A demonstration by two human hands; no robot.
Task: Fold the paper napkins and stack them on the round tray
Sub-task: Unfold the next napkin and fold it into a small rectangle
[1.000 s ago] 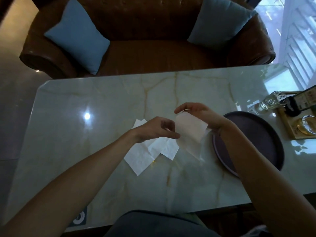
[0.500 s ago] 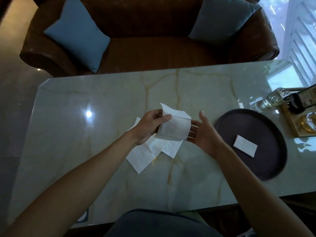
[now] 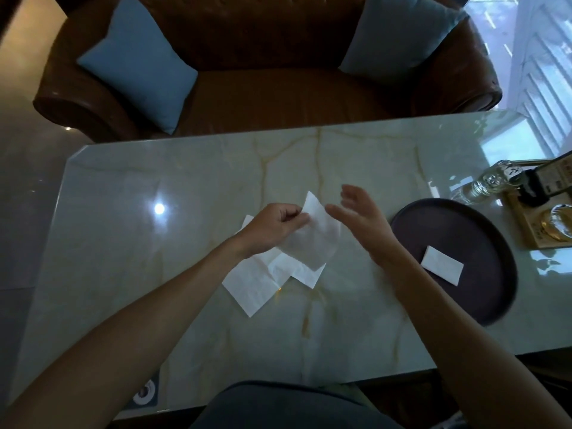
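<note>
Second napkin in hand: left hand (image 3: 275, 226) pinches the lifted napkin (image 3: 312, 239) above the loose napkins (image 3: 260, 283) on the table (image 3: 154, 258); right hand (image 3: 360, 218) beside it, fingers spread, holding nothing; one folded napkin (image 3: 442, 269) on the round tray (image 3: 483, 292); next, we judge, the right must take the free edge to fold.

The table (image 3: 216, 187) is glossy, veined stone, mirroring a lamp at 9 o'clock. The napkins (image 3: 257, 283) are thin matt paper, creased. The tray (image 3: 483, 292) at 3 o'clock looks dark and matt, perhaps plastic. The bottle (image 3: 486, 184) is clear glass. The sofa (image 3: 278, 97) at 12 o'clock is shiny brown leather; its cushions (image 3: 139, 63) are soft matt cloth.
</note>
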